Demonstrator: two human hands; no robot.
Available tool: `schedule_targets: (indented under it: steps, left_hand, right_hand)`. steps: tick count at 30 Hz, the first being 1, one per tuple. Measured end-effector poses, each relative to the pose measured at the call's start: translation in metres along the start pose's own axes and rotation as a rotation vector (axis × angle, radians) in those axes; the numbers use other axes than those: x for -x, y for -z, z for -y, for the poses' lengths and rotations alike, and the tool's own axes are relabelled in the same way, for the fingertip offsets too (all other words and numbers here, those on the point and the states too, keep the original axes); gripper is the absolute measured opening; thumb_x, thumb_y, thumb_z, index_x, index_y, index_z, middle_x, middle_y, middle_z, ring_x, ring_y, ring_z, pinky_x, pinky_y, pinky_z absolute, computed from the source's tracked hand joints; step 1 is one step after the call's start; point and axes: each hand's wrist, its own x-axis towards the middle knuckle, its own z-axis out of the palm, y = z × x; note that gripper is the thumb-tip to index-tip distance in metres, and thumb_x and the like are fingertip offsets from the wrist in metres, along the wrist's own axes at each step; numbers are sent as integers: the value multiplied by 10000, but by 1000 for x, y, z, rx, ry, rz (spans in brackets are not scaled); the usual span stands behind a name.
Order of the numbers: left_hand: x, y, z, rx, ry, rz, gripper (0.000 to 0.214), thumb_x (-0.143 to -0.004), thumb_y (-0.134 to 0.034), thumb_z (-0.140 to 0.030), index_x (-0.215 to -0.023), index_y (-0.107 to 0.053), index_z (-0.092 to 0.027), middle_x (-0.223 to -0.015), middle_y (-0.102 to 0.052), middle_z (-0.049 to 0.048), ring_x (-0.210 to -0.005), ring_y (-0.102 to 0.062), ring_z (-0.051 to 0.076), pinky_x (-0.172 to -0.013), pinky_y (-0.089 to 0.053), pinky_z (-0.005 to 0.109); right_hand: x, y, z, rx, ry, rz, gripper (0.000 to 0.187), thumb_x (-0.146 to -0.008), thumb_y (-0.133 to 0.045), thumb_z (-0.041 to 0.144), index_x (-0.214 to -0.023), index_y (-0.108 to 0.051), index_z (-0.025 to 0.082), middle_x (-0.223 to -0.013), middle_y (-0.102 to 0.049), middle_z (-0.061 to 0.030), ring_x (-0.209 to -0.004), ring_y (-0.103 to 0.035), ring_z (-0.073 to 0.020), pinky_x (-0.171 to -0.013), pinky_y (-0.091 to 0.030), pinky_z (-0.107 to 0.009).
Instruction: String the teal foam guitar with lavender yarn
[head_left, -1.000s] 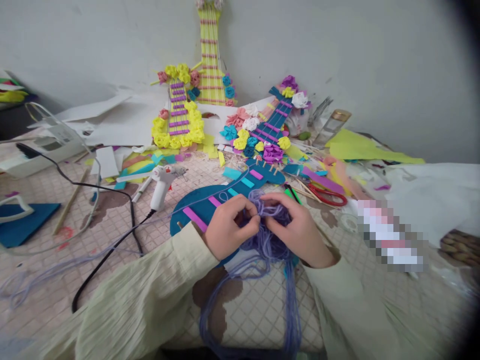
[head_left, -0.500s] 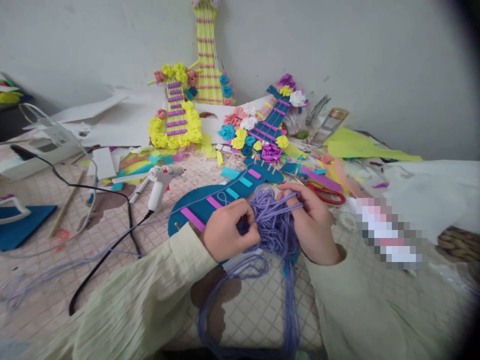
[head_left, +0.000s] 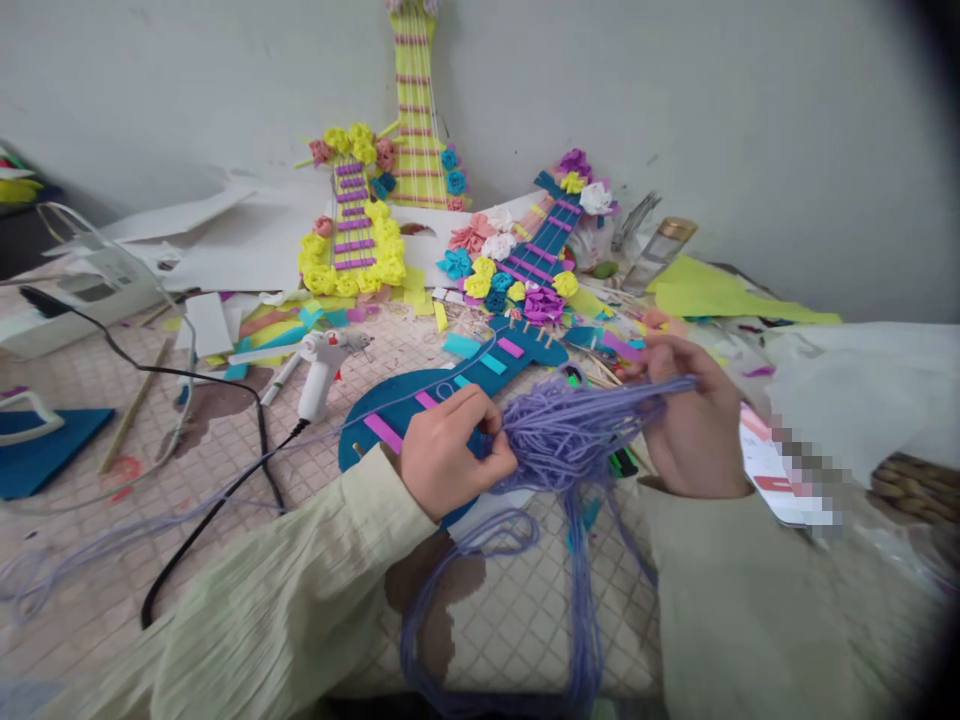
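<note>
A loose tangle of purple yarn (head_left: 559, 435) stretches between my two hands. My left hand (head_left: 454, 450) pinches its left end between thumb and forefinger. On the other side my right hand (head_left: 686, 410) grips a bundle of strands drawn out to the right. Long strands hang from the tangle over the near table edge. Behind and partly under my left hand lies a blue guitar-shaped cutout (head_left: 405, 400) with pink and light-blue strips across it and small pegs at its far end. A single yarn strand runs along it.
A white glue gun (head_left: 319, 375) stands to the left with its black cord (head_left: 259, 430) trailing forward. Decorated guitar shapes, one yellow (head_left: 352, 225) and one blue (head_left: 551, 240), lean at the back. A phone (head_left: 784, 480) lies at the right. Paper scraps litter the table.
My right hand has moved right, pulling the yarn strands out so the tangle is stretched sideways. My left hand has stayed nearly in place, still pinching.
</note>
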Motion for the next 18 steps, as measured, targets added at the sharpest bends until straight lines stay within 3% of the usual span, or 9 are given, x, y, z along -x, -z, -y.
schedule_targets:
  steps: [3,6,7,9,11,12,15,16,18]
  left_hand:
    - [2,-2,-1,1,-14,2,72,-668,-487,-114,-638,-443,-162,-629,-470,-21,-531,-383,78,-507,-331,213]
    - [3,-4,-2,9,-15,-5,62,-699,-492,-124,-662,-461,-164,-658,-496,-13,-545,-404,82,-517,-350,212]
    - [3,-4,-2,12,-12,-11,61,-710,-493,-127,-670,-466,-165,-666,-502,-12,-552,-413,83,-524,-356,213]
    - [3,-4,-2,26,-6,-33,68,-726,-498,-127,-678,-468,-165,-676,-506,-10,-570,-429,85,-547,-371,213]
    - [2,-4,-2,51,-11,-51,73,-735,-501,-121,-687,-468,-165,-687,-508,-7,-597,-446,88,-576,-387,213]
    - [2,-4,-3,65,-21,-50,70,-737,-501,-117,-694,-471,-164,-696,-510,-4,-610,-453,90,-587,-392,213]
    - [3,-4,-4,99,-60,-14,57,-739,-497,-106,-722,-482,-158,-732,-522,11,-637,-463,93,-597,-401,212]
    - [3,-4,-4,107,-73,2,55,-739,-495,-104,-731,-485,-157,-742,-526,15,-641,-462,95,-596,-402,213]
    - [4,-4,-5,118,-90,22,56,-742,-486,-104,-741,-486,-160,-752,-527,18,-642,-458,98,-594,-403,219]
  right_hand:
    - [-3,3,3,-332,-213,144,99,-781,-557,318,-855,-587,259,-752,-505,8,-685,-546,-125,-660,-473,-313]
    - [-2,9,15,-259,-159,274,143,-787,-551,322,-926,-582,302,-834,-523,10,-754,-560,-129,-678,-491,-305]
    - [-2,14,20,-158,-113,380,199,-762,-586,320,-960,-578,308,-854,-542,5,-780,-567,-139,-672,-497,-300]
    - [-3,26,31,65,-19,734,372,-657,-696,315,-1013,-590,292,-898,-591,-23,-856,-583,-179,-699,-509,-314]
    - [-5,36,39,137,67,1022,480,-579,-748,367,-1031,-616,270,-971,-620,-65,-955,-578,-236,-792,-498,-368]
    - [-5,38,41,88,121,1004,458,-609,-718,416,-1035,-619,281,-1014,-618,-73,-1006,-562,-250,-845,-477,-395]
    - [0,28,40,-13,273,631,260,-792,-544,380,-1045,-590,338,-1090,-594,-38,-1082,-522,-217,-932,-419,-410]
    - [3,20,38,50,300,601,246,-806,-534,320,-1047,-582,333,-1092,-593,-29,-1080,-521,-204,-938,-415,-400]
    - [12,2,33,262,342,719,293,-760,-593,254,-1051,-577,283,-1067,-605,-32,-1042,-537,-202,-918,-427,-383]
